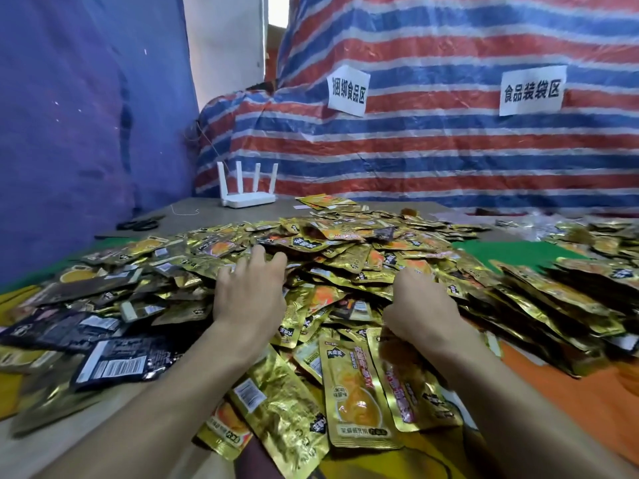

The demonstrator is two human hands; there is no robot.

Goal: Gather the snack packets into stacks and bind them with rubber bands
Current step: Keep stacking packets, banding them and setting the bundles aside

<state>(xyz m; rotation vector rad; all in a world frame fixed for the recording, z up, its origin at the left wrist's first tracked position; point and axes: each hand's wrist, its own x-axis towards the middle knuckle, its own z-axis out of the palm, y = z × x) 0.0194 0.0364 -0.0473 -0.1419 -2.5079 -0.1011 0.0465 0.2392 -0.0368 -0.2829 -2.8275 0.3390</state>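
Left hand [249, 292] flat, right hand [422, 305] perhaps clenched, atop heaped snack packets [345, 243].

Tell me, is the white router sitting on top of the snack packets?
No, the white router stands on the bare table top, beyond the far edge of the pile of snack packets.

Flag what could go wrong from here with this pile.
1. The packets lie loose in a heap; the left hand, flat on top, may set them sliding off the near edge.
2. Black packets mixed in at the left could end up in a gold stack.
3. The right hand curls into the heap, fingers hidden; it may take an uneven bunch.
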